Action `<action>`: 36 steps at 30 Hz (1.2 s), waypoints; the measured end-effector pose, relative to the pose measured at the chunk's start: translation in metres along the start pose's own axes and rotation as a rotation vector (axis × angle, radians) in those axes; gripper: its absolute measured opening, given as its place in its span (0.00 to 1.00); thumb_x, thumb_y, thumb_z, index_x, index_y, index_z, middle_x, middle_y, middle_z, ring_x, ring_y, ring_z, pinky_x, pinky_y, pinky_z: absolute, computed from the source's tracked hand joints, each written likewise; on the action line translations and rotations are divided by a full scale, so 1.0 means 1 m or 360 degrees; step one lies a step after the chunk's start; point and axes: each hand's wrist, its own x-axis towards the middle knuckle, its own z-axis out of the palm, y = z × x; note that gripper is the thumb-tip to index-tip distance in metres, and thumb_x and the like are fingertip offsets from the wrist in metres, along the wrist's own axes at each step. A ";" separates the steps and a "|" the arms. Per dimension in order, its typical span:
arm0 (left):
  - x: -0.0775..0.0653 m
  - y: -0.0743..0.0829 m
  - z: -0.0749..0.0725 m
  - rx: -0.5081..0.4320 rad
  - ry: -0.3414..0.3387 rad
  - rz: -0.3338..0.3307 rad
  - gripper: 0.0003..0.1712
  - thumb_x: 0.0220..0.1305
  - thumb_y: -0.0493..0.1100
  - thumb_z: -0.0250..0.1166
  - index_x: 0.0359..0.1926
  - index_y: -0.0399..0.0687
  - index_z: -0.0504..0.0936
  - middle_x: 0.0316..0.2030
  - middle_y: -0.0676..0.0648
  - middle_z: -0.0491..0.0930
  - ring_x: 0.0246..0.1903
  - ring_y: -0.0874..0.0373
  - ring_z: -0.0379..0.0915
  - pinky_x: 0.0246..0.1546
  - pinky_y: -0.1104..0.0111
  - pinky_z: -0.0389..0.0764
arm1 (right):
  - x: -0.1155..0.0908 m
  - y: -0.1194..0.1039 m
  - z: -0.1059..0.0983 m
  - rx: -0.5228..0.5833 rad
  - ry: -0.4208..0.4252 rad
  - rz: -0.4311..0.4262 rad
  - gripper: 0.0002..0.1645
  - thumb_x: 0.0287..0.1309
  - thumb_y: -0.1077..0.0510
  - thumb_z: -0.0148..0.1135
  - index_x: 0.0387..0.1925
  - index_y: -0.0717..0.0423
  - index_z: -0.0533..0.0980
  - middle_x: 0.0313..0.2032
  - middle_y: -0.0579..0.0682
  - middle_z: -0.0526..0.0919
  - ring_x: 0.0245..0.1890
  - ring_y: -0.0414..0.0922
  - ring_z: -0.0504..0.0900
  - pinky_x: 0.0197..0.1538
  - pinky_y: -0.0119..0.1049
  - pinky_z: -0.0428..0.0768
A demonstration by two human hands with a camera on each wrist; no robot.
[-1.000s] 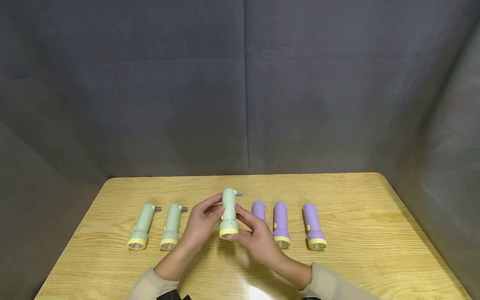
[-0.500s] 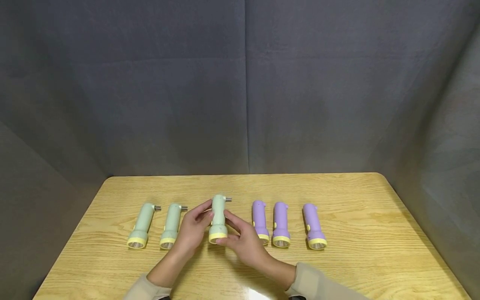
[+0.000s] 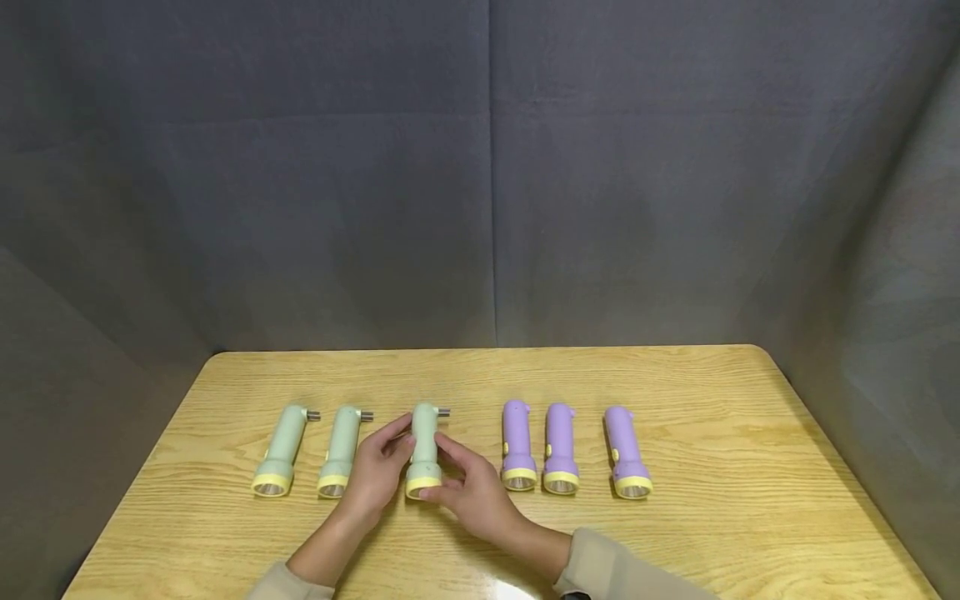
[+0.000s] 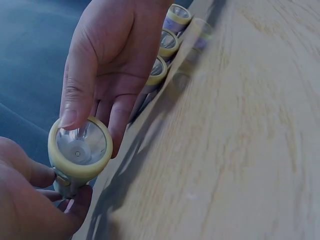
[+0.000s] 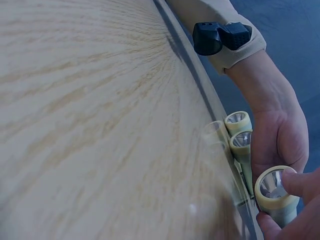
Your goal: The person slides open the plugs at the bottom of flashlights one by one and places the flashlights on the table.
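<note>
Between my two hands is a pale green flashlight (image 3: 424,442) with a yellow rim and metal plug prongs at its far end. My left hand (image 3: 381,467) grips its body from the left, thumb and fingers around it. From the right, my right hand (image 3: 474,492) holds it, with the thumb on the yellow head. In the left wrist view the lens of this flashlight (image 4: 80,145) faces the camera, and the right thumb lies over its rim. The right wrist view shows the same flashlight head (image 5: 275,192) low over the wooden surface.
Two more green flashlights, an outer one (image 3: 280,450) and an inner one (image 3: 340,450), lie to the left. Three purple flashlights (image 3: 519,446) lie in a row to the right. The wooden table (image 3: 750,500) backs onto a dark grey curtain (image 3: 480,208).
Both hands have moved the green flashlight left and lower toward the table, alongside the other green ones. The leftmost purple flashlight, partly covered before, now shows fully.
</note>
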 end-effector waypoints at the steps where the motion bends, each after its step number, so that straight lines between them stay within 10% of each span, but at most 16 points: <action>1: 0.000 -0.001 0.000 -0.0003 -0.0004 -0.0005 0.26 0.78 0.33 0.52 0.72 0.31 0.65 0.67 0.33 0.70 0.66 0.41 0.67 0.67 0.58 0.72 | 0.000 0.001 0.001 0.0006 -0.0005 -0.0004 0.48 0.61 0.67 0.69 0.76 0.70 0.53 0.73 0.67 0.62 0.71 0.59 0.66 0.63 0.35 0.75; 36: -0.004 -0.006 -0.006 -0.0016 0.0016 -0.0067 0.28 0.80 0.31 0.44 0.75 0.24 0.53 0.72 0.25 0.58 0.69 0.33 0.58 0.69 0.45 0.65 | 0.016 0.013 0.018 -0.0085 0.0019 0.0051 0.48 0.57 0.70 0.72 0.74 0.71 0.58 0.74 0.67 0.60 0.71 0.59 0.67 0.58 0.31 0.79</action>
